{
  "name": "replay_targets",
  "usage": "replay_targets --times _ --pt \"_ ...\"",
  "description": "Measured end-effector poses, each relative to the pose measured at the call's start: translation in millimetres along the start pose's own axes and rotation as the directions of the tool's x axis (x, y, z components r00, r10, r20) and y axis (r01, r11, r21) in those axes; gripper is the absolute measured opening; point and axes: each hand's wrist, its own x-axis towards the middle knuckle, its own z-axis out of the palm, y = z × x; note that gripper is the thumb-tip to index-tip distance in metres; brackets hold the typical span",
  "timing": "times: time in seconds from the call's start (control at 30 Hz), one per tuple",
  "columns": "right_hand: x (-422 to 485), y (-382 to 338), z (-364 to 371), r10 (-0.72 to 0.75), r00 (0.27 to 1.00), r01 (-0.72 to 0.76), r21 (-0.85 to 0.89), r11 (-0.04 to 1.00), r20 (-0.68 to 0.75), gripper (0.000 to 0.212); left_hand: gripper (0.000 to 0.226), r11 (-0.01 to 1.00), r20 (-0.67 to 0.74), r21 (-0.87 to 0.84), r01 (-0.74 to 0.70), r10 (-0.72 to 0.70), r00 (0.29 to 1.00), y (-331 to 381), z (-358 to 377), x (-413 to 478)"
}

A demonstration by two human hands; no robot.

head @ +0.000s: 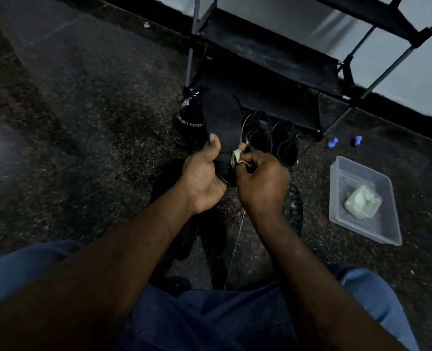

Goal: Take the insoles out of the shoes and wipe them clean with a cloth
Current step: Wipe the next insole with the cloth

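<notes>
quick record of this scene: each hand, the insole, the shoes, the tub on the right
left hand: grips black insole near its lower end, thumb on top
right hand: pinches small pale cloth beside the insole
insole: out of the shoe, held over the shoes
shoes: dark, on floor by rack
tub: clear, on floor, pale wad inside

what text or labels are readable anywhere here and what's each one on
"SPORTSPORT": white letters on the heel band of the black shoe, left of the held insole; its end runs behind the insole.
White striped mark higher on that shoe: too blurred to read.
Nothing else legible.
</notes>
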Motion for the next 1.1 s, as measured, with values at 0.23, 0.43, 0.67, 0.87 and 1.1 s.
replay_targets --times 0.23,0.43,0.67,0.87,1.1 --pt "-24.9 -20.2 8.3 -0.177 0.983 0.175 0.045 0.984 0.043 0.016 0.066 0.995 -0.026 0.098 0.027 -0.024 0.999 0.0 -7.4 1.0" --pt "2.6 5.1 -3.9 0.064 0.998 -0.064 0.001 0.998 0.018 0.01 0.058 1.0 0.043 0.015 -0.014 0.013 0.999 4.1 -1.1 -1.3" --pt "15.6 10.4 -32.0 0.444 0.867 -0.461 0.701 0.545 0.226 0.019 0.057 1.0 0.112 0.002 -0.012 0.012 0.994 8.4 -4.5 1.8" --pt "3.8 1.4 -25.7 0.115 0.993 -0.122 0.388 0.914 0.042 0.012 0.063 0.999 0.116 0.034 0.015 -0.018 0.993 5.6 -4.4 1.3" --pt "-14.5 -11.1 3.2 -0.135 0.99 0.136 0.04 0.99 -0.027 0.014 0.058 0.998 0.077 0.058 0.029 -0.034 0.996 3.6 -6.3 -2.5"
